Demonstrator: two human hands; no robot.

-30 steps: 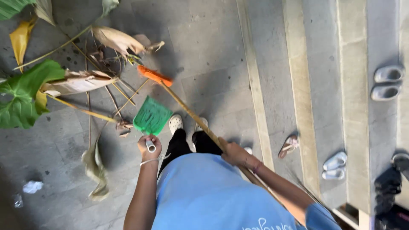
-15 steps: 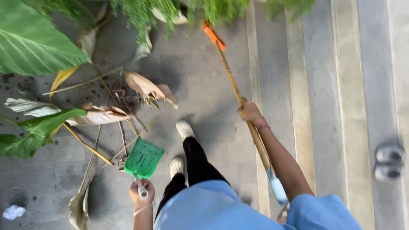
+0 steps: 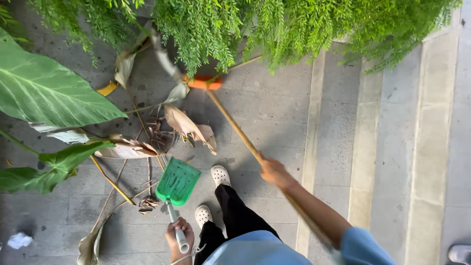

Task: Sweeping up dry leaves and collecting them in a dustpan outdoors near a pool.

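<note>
On grey stone paving beside dry brown fallen leaves [image 3: 189, 126], the left hand [image 3: 179, 238] is clenched round a green plastic dustpan's [image 3: 177, 181] white handle, while the right hand [image 3: 274, 172] grips a long wooden orange-headed broom [image 3: 230, 122] reaching under hanging foliage.

Wearing a light blue short-sleeved shirt [image 3: 255, 250], black trousers [image 3: 235, 216], white perforated clogs [image 3: 220, 175]; bare forearms.

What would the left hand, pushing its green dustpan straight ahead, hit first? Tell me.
Likely the dry brown leaves heaped just beyond the green dustpan that the left hand grips; depth is unclear.
</note>
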